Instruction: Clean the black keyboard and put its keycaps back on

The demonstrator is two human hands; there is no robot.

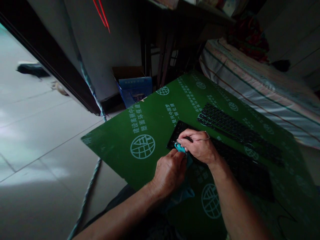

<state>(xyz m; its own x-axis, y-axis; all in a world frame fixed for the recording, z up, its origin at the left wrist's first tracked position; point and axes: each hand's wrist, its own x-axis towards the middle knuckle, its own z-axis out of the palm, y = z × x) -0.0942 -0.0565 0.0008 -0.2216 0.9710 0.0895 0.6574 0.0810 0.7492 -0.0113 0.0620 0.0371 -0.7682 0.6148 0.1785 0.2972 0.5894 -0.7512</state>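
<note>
Below and between our hands is a blue cloth (181, 148), seemingly light, soft, likely easiest gripped where bunched. Our left hand (170, 169) is closed around it; our right hand (196, 145) narrows to a pinch at its upper edge. Just beyond lies a black keyboard (240, 163); farther right, a black key panel (238, 131).

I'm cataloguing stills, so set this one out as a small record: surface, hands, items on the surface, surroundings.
surface: green board with pale globe marks and lettering
left hand: closed around a blue cloth, one end poking out
right hand: fingers curled, tips at that end; pinch unclear
near item: black keyboard, partly behind the right hand
far item: black keyed panel, apart from the keyboard
surroundings: blue box; striped cover
light: dim
</note>
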